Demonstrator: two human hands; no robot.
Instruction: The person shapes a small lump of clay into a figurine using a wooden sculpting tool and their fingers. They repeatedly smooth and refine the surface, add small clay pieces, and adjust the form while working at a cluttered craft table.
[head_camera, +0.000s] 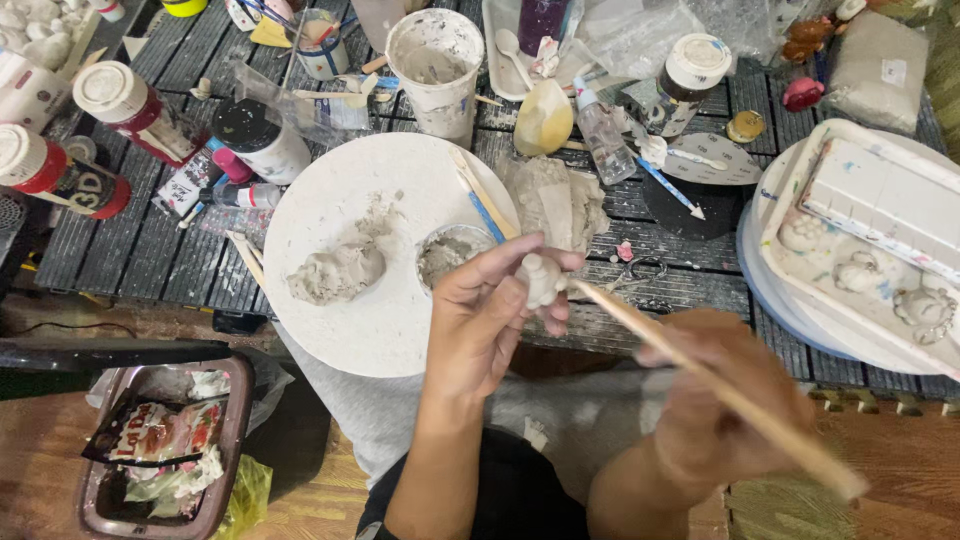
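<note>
My left hand (488, 318) pinches a small pale clay figure (541, 279) between thumb and fingers, just past the near edge of a round white board (330, 215). My right hand (728, 400), blurred, grips a long wooden stick (700, 372) whose tip touches the figure's right side. On the board lie a lump of grey clay (337, 270) and a small cup of grey slip (447, 254).
A dark slatted table (150, 250) carries paint jars, a clay-smeared white cup (434, 68), a small squeeze bottle (606, 139), brushes and a white tray (860, 250) with small clay pieces at right. A bin of rubbish (160, 450) sits on the floor at lower left.
</note>
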